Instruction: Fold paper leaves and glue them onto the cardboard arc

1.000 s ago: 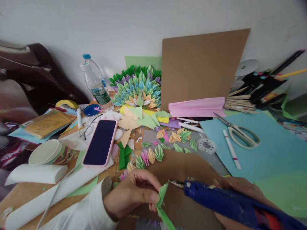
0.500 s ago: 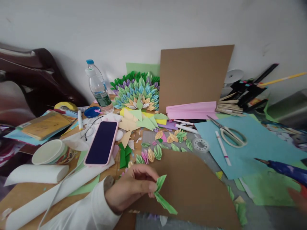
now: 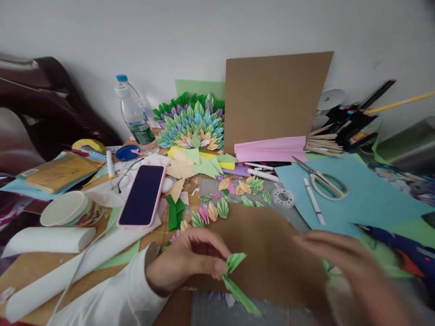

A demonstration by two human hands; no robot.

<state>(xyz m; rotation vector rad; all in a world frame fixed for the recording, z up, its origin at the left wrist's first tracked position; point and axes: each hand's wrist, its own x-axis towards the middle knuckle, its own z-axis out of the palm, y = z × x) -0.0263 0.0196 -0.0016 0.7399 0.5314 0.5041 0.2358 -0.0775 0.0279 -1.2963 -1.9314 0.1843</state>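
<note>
Between thumb and fingers, my left hand [image 3: 190, 258] pinches a pleated green paper leaf [image 3: 238, 276], folded so that its two ends splay apart. Under it lies a brown cardboard sheet [image 3: 268, 253] with a curved upper edge. Small pleated leaves, among them a green leaf [image 3: 222, 208] and a peach one [image 3: 212, 211], line that edge at the left. My right hand [image 3: 343, 258] is over the right part of the cardboard, smeared by motion, apart from the held leaf. To its right a blue glue gun [image 3: 394, 242] lies on green paper.
Scissors [image 3: 328, 183] and a white marker [image 3: 314, 201] lie on blue paper [image 3: 360, 213]. A phone [image 3: 142, 195], a paper bowl [image 3: 68, 209] and rolled white paper [image 3: 50, 285] are at the left. Behind stand a bottle [image 3: 139, 124], a paper-leaf peacock [image 3: 193, 120] and upright cardboard [image 3: 275, 99].
My right hand has come in from the right edge over the cardboard. The glue gun appears slightly further left. The left hand still pinches the green leaf, its ends shifted slightly right.
</note>
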